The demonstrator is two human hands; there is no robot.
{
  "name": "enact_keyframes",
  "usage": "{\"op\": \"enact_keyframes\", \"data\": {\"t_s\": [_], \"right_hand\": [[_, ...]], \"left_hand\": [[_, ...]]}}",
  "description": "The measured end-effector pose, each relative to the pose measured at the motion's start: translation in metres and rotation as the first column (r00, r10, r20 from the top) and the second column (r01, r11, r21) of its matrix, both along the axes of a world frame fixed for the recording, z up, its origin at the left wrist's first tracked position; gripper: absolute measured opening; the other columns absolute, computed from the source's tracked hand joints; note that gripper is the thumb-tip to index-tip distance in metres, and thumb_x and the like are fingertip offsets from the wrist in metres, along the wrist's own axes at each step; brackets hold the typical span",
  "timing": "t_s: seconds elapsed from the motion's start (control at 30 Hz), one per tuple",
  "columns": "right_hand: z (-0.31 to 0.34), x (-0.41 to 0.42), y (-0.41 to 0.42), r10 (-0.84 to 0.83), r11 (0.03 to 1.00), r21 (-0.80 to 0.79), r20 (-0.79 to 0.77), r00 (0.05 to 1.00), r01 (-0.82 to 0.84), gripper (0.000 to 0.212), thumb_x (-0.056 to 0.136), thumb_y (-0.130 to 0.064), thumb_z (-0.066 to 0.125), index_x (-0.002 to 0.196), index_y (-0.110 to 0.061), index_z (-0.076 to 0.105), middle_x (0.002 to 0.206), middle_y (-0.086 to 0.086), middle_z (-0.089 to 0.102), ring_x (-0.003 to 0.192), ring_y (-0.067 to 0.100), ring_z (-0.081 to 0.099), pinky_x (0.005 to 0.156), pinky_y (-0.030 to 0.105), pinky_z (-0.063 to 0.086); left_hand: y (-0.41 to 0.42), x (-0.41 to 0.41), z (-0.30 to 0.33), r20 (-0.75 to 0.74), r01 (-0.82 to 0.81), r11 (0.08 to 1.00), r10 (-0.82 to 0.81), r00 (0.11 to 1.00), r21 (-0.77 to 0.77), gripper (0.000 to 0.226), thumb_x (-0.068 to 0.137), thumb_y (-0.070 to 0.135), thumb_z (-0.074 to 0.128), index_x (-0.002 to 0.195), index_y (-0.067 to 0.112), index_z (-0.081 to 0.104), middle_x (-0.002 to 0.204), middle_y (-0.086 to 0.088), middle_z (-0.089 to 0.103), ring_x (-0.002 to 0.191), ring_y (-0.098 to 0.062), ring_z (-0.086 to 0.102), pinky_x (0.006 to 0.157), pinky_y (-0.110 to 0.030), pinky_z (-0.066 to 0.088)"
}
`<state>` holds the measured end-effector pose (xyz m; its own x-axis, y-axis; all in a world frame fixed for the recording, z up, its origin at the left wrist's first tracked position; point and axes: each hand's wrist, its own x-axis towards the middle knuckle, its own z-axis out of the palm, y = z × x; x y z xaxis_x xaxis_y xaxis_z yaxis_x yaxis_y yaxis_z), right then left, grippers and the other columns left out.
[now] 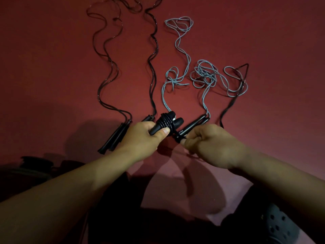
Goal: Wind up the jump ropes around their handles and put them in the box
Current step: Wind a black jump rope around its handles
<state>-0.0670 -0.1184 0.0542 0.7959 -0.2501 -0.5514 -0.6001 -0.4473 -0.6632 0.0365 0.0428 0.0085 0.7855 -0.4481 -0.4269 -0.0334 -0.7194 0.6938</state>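
My left hand (142,138) grips a pair of black jump-rope handles (167,124) with black rope coiled tightly around them. My right hand (209,147) is closed on the loose end of that black rope (178,137), just right of the coil. Beyond my hands, several unwound ropes lie stretched out on the red floor: a dark rope with black handles (116,136) at left, another dark rope (152,71) in the middle, a grey rope (177,48), and a tangled grey rope (204,74) with black handles (195,124). No box is identifiable.
A thin black cord (233,99) lies at far right on the red floor (52,67). Dark objects (35,162) sit at the lower left. A dark perforated clog (276,226) shows at the bottom right.
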Motion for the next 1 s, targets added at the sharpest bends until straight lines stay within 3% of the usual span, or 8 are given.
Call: {"op": "enact_keyframes", "data": {"t_s": [0.1, 0.27, 0.33, 0.43, 0.63, 0.73, 0.87, 1.0], "right_hand": [[0.006, 0.001, 0.001, 0.030, 0.999, 0.018, -0.021, 0.999, -0.030, 0.040, 0.089, -0.026, 0.064, 0.055, -0.009, 0.050, 0.048, -0.005, 0.040, 0.040, 0.007, 0.031, 0.040, 0.017, 0.030], [0.007, 0.001, -0.005, 0.055, 0.998, 0.013, 0.013, 0.998, -0.055, 0.030, 0.085, -0.022, 0.068, 0.076, 0.005, 0.060, 0.054, 0.003, 0.038, 0.040, 0.009, 0.028, 0.035, 0.016, 0.026], [0.005, 0.002, -0.008, 0.023, 1.000, 0.001, 0.042, 0.999, -0.023, 0.022, 0.084, -0.022, 0.070, 0.075, -0.003, 0.066, 0.051, -0.002, 0.045, 0.040, 0.008, 0.034, 0.038, 0.017, 0.030], [0.002, 0.005, -0.016, -0.039, 0.999, -0.017, 0.123, 0.992, 0.041, 0.015, 0.085, -0.024, 0.070, 0.074, -0.014, 0.069, 0.053, -0.010, 0.058, 0.045, 0.002, 0.045, 0.048, 0.018, 0.039], [-0.003, 0.004, -0.024, -0.026, 0.992, -0.110, 0.268, 0.963, 0.057, 0.014, 0.088, -0.025, 0.068, 0.078, -0.017, 0.073, 0.060, -0.010, 0.063, 0.052, -0.002, 0.051, 0.053, 0.012, 0.039], [-0.005, 0.003, -0.022, -0.080, 0.996, -0.019, 0.302, 0.950, 0.090, 0.010, 0.088, -0.022, 0.070, 0.080, -0.019, 0.075, 0.069, -0.007, 0.071, 0.060, -0.002, 0.061, 0.058, 0.008, 0.044], [-0.006, 0.004, -0.023, -0.219, 0.968, 0.189, 0.309, 0.925, 0.165, 0.005, 0.084, -0.015, 0.073, 0.081, -0.015, 0.076, 0.076, 0.000, 0.075, 0.069, 0.005, 0.067, 0.068, 0.016, 0.051], [-0.006, 0.005, -0.021, -0.334, 0.903, 0.349, 0.205, 0.920, 0.250, 0.005, 0.086, -0.012, 0.070, 0.083, -0.009, 0.073, 0.072, 0.002, 0.070, 0.062, 0.005, 0.060, 0.056, 0.017, 0.048]], "left_hand": [[0.002, 0.004, -0.006, 0.022, 0.025, 0.998, -0.026, 0.999, 0.057, 0.036, 0.088, 0.050, 0.064, 0.080, 0.014, 0.068, 0.065, -0.002, 0.068, 0.068, -0.020, 0.069, 0.061, -0.031, 0.051], [0.003, 0.008, -0.003, 0.018, 0.123, 0.983, -0.126, 0.992, 0.138, 0.036, 0.088, 0.051, 0.063, 0.075, 0.018, 0.065, 0.062, 0.002, 0.067, 0.053, -0.007, 0.059, 0.054, -0.025, 0.043], [0.003, 0.007, -0.001, -0.049, 0.162, 0.978, -0.157, 0.986, 0.130, 0.031, 0.088, 0.051, 0.065, 0.073, 0.023, 0.064, 0.055, 0.007, 0.064, 0.043, -0.001, 0.054, 0.048, -0.019, 0.038], [0.003, 0.006, 0.002, -0.107, 0.279, 0.952, -0.267, 0.958, 0.122, 0.028, 0.088, 0.051, 0.064, 0.079, 0.024, 0.066, 0.055, 0.005, 0.065, 0.045, -0.002, 0.057, 0.048, -0.017, 0.039], [0.003, 0.002, 0.017, -0.161, 0.402, 0.916, -0.395, 0.904, 0.009, 0.027, 0.091, 0.046, 0.064, 0.076, 0.024, 0.060, 0.062, 0.000, 0.065, 0.044, -0.004, 0.054, 0.045, -0.020, 0.042], [0.001, 0.003, 0.027, -0.175, 0.466, 0.884, -0.462, 0.870, -0.017, 0.031, 0.092, 0.042, 0.064, 0.082, 0.013, 0.059, 0.064, -0.002, 0.062, 0.043, -0.003, 0.054, 0.048, -0.025, 0.045], [0.003, 0.006, 0.034, -0.229, 0.494, 0.867, -0.496, 0.838, -0.071, 0.030, 0.092, 0.040, 0.064, 0.081, 0.014, 0.057, 0.060, -0.001, 0.063, 0.042, -0.018, 0.055, 0.043, -0.025, 0.043], [0.006, 0.005, 0.036, -0.198, 0.509, 0.856, -0.517, 0.833, -0.092, 0.033, 0.093, 0.042, 0.063, 0.076, 0.014, 0.057, 0.058, -0.002, 0.064, 0.046, -0.017, 0.057, 0.049, -0.030, 0.047]]}}
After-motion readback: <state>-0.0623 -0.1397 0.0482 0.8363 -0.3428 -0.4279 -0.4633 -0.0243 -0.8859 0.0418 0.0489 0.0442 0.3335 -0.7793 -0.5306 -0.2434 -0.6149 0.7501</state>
